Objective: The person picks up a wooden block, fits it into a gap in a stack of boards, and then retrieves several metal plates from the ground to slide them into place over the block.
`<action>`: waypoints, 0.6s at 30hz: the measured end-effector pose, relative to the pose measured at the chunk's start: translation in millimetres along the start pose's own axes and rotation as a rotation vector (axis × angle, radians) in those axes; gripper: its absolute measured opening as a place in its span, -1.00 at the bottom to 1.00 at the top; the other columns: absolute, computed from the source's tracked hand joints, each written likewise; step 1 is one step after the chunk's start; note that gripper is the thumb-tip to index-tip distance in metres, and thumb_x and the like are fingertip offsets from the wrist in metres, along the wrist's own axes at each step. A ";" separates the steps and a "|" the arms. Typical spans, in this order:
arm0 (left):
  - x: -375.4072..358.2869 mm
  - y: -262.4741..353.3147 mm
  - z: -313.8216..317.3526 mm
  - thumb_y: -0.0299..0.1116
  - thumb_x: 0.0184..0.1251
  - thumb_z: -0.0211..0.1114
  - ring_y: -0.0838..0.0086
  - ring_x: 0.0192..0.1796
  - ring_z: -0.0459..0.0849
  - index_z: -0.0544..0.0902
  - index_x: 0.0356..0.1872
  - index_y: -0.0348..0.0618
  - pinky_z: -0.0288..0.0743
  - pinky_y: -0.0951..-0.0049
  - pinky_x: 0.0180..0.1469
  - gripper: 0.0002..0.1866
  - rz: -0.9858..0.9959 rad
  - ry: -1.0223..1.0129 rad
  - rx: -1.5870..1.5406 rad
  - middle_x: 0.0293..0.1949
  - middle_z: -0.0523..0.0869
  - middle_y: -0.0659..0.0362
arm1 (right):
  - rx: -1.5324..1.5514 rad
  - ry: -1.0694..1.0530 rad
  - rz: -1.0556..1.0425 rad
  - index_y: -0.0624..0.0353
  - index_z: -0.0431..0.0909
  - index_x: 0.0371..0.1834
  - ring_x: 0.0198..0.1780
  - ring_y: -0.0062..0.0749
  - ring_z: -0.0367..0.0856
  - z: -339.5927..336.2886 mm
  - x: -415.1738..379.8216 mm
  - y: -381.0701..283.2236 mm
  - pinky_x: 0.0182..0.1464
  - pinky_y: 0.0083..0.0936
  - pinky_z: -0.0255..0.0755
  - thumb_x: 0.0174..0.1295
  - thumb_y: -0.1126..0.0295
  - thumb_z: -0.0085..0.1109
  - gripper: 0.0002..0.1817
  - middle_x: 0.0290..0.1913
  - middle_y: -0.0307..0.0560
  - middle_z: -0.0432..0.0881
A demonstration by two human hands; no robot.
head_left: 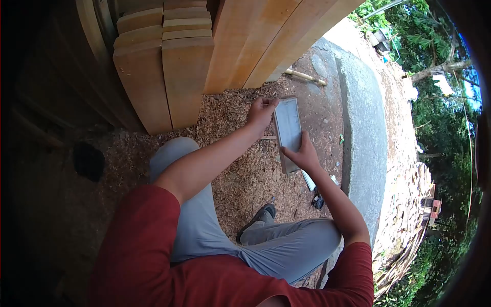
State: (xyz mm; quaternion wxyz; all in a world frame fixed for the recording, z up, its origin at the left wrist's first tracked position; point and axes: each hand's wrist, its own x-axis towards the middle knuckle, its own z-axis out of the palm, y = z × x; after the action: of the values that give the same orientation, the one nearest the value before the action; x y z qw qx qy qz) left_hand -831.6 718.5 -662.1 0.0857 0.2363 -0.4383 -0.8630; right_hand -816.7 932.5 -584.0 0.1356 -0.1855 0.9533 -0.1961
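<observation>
A flat rectangular grey panel (289,125) with a darker frame-like edge is held up in front of me, above the ground. My left hand (263,112) pinches its upper left corner, thumb and fingers closed on the edge. Lower down, my right hand (304,152) grips the panel's right side, with the thumb lying across its face. The underside of the panel is hidden.
Wooden boards (189,77) stand at the upper left, beside larger planks (255,41). Wood shavings (230,179) cover the ground around my shoe (258,217). A bamboo stick (306,77) lies near a concrete strip (365,117). A black item (318,201) is by my right forearm.
</observation>
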 end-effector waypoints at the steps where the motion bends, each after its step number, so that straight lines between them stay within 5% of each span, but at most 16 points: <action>1: 5.0 4.1 1.6 -0.08 0.54 0.49 0.52 -0.26 0.71 0.55 -0.03 -0.15 0.63 0.38 -0.30 -0.62 -0.021 -0.064 -0.081 -0.17 0.74 0.19 | -0.127 0.013 -0.007 0.42 0.32 0.36 0.12 0.33 0.74 -6.4 0.1 -11.6 0.16 0.02 0.61 0.03 -0.02 0.63 -0.01 0.10 0.47 0.68; 7: 30.3 -15.0 7.5 -0.01 0.57 0.45 0.49 -0.26 0.78 0.56 0.01 -0.11 0.74 0.34 -0.22 -0.60 -0.111 -0.068 -0.204 -0.20 0.74 0.20 | -0.384 0.126 -0.013 0.45 0.16 0.59 0.35 0.35 0.59 -16.6 -3.4 -58.6 0.38 0.00 0.53 0.03 0.04 0.62 0.16 0.33 0.47 0.52; 13: 11.3 -31.0 39.9 -0.02 0.59 0.43 0.45 -0.25 0.76 0.55 0.00 -0.16 0.74 0.33 -0.23 -0.59 -0.177 -0.094 -0.291 -0.21 0.73 0.17 | -0.627 0.101 0.020 0.43 -0.01 0.69 0.37 0.37 0.61 -33.7 -0.2 -71.6 0.36 0.01 0.57 -0.01 0.03 0.68 0.33 0.40 0.50 0.47; 16: 9.2 -27.5 49.9 -0.06 0.58 0.45 0.45 -0.24 0.76 0.53 -0.05 -0.17 0.74 0.33 -0.23 -0.61 -0.134 -0.078 -0.371 -0.22 0.72 0.16 | -0.609 0.022 0.071 0.44 -0.04 0.68 0.43 0.32 0.56 -40.3 10.5 -64.5 0.40 -0.02 0.55 -0.04 0.02 0.71 0.36 0.48 0.55 0.40; 18: 20.5 -49.4 61.7 -0.13 0.57 0.47 0.45 -0.23 0.76 0.51 -0.09 -0.16 0.75 0.33 -0.22 -0.64 0.044 -0.043 -0.186 -0.23 0.72 0.16 | -0.614 0.040 0.037 0.47 0.06 0.59 0.33 0.31 0.66 -44.3 18.9 -58.3 0.31 -0.01 0.60 -0.05 0.00 0.73 0.30 0.32 0.56 0.57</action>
State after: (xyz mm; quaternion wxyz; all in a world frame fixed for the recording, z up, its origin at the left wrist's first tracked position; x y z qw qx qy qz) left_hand -876.3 785.0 -677.3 0.1169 0.1989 -0.3633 -0.9026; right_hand -830.8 889.3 -523.6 0.0582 -0.1965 0.9737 0.0999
